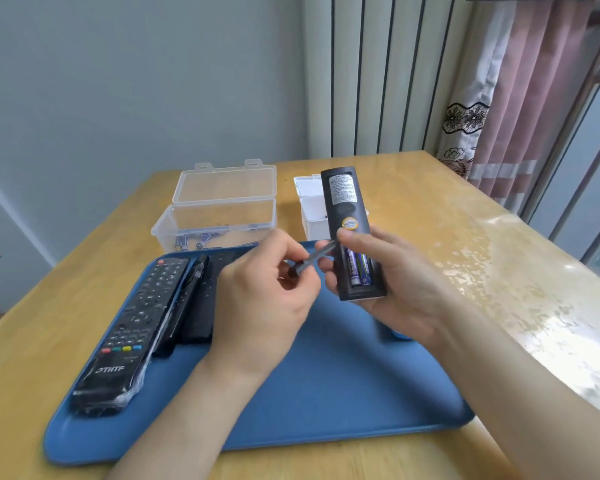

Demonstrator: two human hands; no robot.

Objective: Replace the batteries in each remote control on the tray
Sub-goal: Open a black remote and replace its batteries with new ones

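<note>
The right hand [388,282] gripped a dark remote [352,233] back-up above the blue tray [326,393], two batteries [359,268] seated in its open bay. The left hand's [267,296] fingers pinched the battery cover [314,259] (detached). Three remotes [146,317] lay on the tray.

I see open room over the right and near parts of the blue tray [326,410]. Three remotes [160,306] crowd its left side. Behind the tray, the clear plastic box [215,216] with its raised lid and a white box [312,213] block the far edge; bare table [447,209] lies right.
</note>
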